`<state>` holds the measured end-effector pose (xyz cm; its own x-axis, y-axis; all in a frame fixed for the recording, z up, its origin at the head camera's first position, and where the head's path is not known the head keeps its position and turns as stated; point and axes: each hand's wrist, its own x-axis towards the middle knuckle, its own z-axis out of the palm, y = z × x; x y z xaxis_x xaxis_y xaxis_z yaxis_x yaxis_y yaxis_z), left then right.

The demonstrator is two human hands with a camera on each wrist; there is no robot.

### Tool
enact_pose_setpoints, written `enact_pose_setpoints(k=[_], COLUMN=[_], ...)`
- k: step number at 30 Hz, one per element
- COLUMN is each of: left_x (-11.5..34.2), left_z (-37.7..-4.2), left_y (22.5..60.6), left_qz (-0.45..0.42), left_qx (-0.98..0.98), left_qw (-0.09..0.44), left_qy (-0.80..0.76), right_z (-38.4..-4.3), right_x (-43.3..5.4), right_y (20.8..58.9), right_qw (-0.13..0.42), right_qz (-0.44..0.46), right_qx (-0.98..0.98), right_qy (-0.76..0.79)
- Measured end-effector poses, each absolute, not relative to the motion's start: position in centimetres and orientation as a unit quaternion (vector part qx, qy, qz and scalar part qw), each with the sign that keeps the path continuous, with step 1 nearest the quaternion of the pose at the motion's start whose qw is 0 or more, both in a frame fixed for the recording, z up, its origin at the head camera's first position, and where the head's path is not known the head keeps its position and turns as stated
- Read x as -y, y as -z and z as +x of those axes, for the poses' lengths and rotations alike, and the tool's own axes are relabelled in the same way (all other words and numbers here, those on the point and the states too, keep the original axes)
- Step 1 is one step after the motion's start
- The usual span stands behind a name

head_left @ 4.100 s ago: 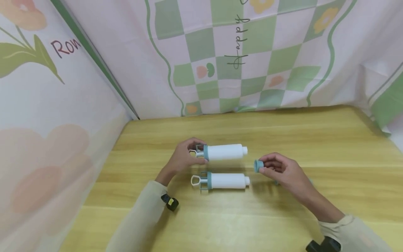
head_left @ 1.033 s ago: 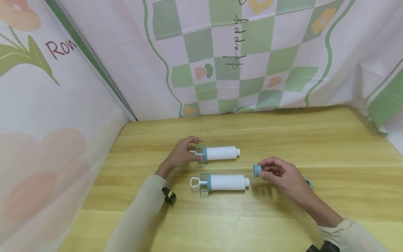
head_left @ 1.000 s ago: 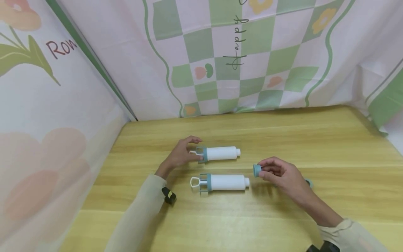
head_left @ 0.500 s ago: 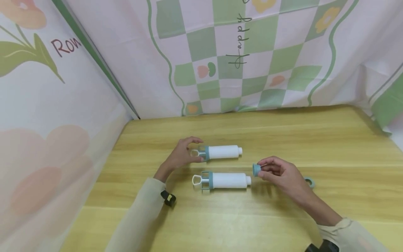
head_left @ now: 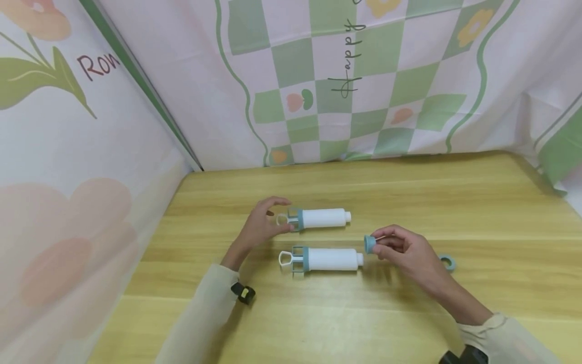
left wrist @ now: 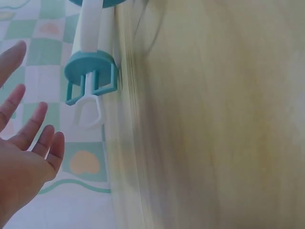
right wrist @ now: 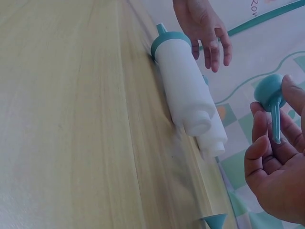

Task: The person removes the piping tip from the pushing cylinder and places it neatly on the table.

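Observation:
Two white pastry syringes with teal collars and white pull rings lie side by side, nozzle ends to the right: a far syringe [head_left: 325,218] and a near syringe [head_left: 334,259]. My left hand [head_left: 261,225] hovers around the far one's pull-ring end, fingers spread; in the left wrist view the hand [left wrist: 28,148] is apart from the syringes. Between thumb and fingers my right hand [head_left: 406,250] pinches a teal nozzle [head_left: 370,244], right of the near syringe's tip. The right wrist view shows this nozzle [right wrist: 269,90] with a rounded cup and narrow spout.
A teal ring-shaped piece [head_left: 447,263] lies on the wooden table [head_left: 318,318] beyond my right wrist. In the right wrist view a teal cone-shaped piece [right wrist: 215,220] shows at the bottom edge. Patterned cloth [head_left: 318,76] hangs behind and left of the table.
Compared with 4.1 s ago, my left hand has let go of the far syringe, which now lies on the table slightly further left. The right hand keeps the nozzle nearly in place.

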<state>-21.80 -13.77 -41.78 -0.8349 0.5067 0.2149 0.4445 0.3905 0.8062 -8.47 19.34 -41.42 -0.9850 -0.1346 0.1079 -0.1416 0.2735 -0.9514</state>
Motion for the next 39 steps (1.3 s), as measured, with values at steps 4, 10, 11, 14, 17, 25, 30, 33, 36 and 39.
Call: enact_pose_setpoints(k=[4, 10, 11, 14, 17, 25, 30, 33, 36, 39], left_x=[13.7, 13.5, 13.4, 13.4, 13.3, 13.2, 13.1, 13.0, 12.8, 12.6], left_z=[-21.2, -20.2, -20.1, -19.6, -19.2, -18.4, -17.8, -17.3, -16.5, -15.5], left_y=[41.5, 41.2, 41.1, 41.1, 41.0, 41.0, 41.1, 40.9, 40.1, 38.7], left_qz=[0.271, 0.266, 0.267, 0.274, 0.282, 0.281, 0.283, 0.28, 0.274, 0.271], left_qx=[-0.829, -0.822, -0.82, -0.812, -0.801, -0.791, -0.786, -0.783, -0.78, -0.78], left_qw=[0.019, 0.005, 0.004, 0.002, 0.003, 0.013, 0.013, 0.017, 0.024, 0.031], left_qy=[-0.489, -0.503, -0.506, -0.516, -0.528, -0.544, -0.549, -0.554, -0.561, -0.563], right_z=[-8.5, -8.4, -8.4, -8.4, -8.5, -8.4, -8.4, -8.4, -8.4, -8.4], right_x=[-19.3, -19.3, -19.3, -19.3, -19.2, -19.1, -19.1, -19.0, -19.0, -18.9], right_y=[41.4, 41.2, 41.1, 41.1, 41.0, 41.0, 40.9, 40.9, 40.9, 40.9], right_qw=[0.005, 0.01, 0.01, 0.01, 0.011, 0.013, 0.016, 0.016, 0.016, 0.018], right_qz=[0.086, 0.088, 0.088, 0.09, 0.091, 0.093, 0.096, 0.096, 0.095, 0.096], right_qx=[0.798, 0.797, 0.797, 0.796, 0.795, 0.796, 0.795, 0.795, 0.795, 0.795], right_qy=[-0.597, -0.597, -0.597, -0.598, -0.6, -0.598, -0.599, -0.599, -0.599, -0.599])
